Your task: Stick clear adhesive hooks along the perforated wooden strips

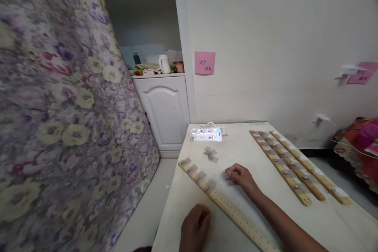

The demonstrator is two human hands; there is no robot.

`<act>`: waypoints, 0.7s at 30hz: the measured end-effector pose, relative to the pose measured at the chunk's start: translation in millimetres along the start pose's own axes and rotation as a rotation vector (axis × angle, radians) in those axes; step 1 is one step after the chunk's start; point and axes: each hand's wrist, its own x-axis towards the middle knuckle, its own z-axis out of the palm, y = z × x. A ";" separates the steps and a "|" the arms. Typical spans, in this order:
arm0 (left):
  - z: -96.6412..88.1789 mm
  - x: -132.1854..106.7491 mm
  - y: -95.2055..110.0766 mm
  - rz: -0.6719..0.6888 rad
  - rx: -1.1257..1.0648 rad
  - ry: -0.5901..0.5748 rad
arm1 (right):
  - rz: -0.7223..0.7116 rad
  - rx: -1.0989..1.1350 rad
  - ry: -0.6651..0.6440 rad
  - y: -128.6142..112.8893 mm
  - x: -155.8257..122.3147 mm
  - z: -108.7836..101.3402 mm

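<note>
A long wooden strip with rows of holes (233, 209) lies slantwise on the table. Several small see-through square pieces with metal parts (202, 175) sit along its far end. My right hand (238, 175) is above the table to the right of this strip, thumb and fingers pinched together; whatever is at the fingertips is too small to make out. My left hand (195, 226), blurred, is curled closed beside the strip's left edge, its palm side hidden. Beyond the strip lies a small loose group of the same square pieces (211, 154).
Clear packaging (206, 134) lies at the table's far edge. Wooden strips fitted with similar pieces (280, 163) line the table's right side. A floral curtain (73, 106) hangs at left, near a white cabinet (165, 112). A pink note (204, 63) is on the wall.
</note>
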 end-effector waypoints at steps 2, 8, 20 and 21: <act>-0.3 -1.4 4.1 0.001 -0.041 0.022 | -0.014 0.108 -0.031 -8.2 -19.9 -9.8; 28.9 -13.5 35.7 -0.129 -0.477 0.020 | -0.292 -0.109 0.013 -32.9 -80.5 -22.7; 76.6 -31.4 80.5 -0.278 -1.011 -0.114 | -0.670 -0.388 -0.108 -11.7 -140.2 -29.9; 77.6 -32.0 79.9 -0.279 -0.982 -0.116 | -0.675 -0.381 -0.109 -11.4 -142.2 -30.1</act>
